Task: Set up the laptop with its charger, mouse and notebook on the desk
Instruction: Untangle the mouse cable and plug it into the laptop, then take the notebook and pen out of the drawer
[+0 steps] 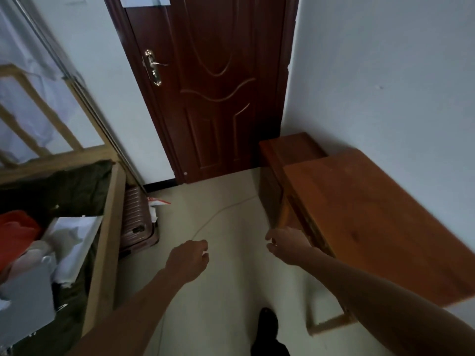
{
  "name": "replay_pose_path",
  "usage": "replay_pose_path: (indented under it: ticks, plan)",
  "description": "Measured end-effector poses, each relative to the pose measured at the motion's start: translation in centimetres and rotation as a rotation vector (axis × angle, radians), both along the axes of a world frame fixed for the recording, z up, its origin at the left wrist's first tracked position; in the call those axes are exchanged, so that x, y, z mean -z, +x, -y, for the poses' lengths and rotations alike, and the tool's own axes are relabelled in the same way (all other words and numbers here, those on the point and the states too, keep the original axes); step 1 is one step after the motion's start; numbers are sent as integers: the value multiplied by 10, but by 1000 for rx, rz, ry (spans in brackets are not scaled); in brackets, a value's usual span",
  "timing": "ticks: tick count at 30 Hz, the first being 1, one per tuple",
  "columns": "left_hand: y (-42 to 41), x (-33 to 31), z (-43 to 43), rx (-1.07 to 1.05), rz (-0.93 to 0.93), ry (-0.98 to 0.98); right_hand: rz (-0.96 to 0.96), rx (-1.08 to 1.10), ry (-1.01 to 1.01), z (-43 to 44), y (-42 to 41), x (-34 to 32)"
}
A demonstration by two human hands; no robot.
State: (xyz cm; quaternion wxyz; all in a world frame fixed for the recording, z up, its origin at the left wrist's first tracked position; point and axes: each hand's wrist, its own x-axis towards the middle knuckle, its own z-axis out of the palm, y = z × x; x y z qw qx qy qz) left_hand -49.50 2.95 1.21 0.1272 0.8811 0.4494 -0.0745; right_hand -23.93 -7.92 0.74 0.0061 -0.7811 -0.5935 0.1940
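A wooden desk with a bare orange-brown top stands against the right wall. My left hand hangs over the floor in the middle of the view, fingers loosely curled, holding nothing. My right hand is stretched forward near the desk's left front edge, fingers apart and empty. A thin pale cable runs across the floor from near my left hand toward the desk. A flat grey thing, possibly a laptop, lies on the bed at the lower left. No mouse or notebook is visible.
A dark red door is shut straight ahead. A wooden bed frame with clothes and bedding fills the left. A ribbed suitcase stands beside it. A lower cabinet sits behind the desk. My foot is below.
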Motion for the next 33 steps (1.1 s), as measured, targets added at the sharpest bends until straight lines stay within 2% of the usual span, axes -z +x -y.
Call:
replay_pose_path:
  ticks: [11, 15, 20, 23, 28, 33]
  plan:
    - [112, -6, -213, -44, 30, -77, -64, 45, -94, -222, 114, 21]
    - [141, 7, -298, 4, 32, -132, -87, 160, -101, -284, 142, 41]
    - [176, 34, -414, 165, -25, -193, -212, 495, -121, -346, 169, 85]
    - [199, 43, -486, 299, -116, -202, -378, 767, -129, -377, 169, 99]
    - [249, 41, -559, 459, -209, -223, -561, 1070, -39, -397, 176, 111]
    - [327, 60, -601, 529, -213, -319, -605, 1412, 10, -393, 195, 144]
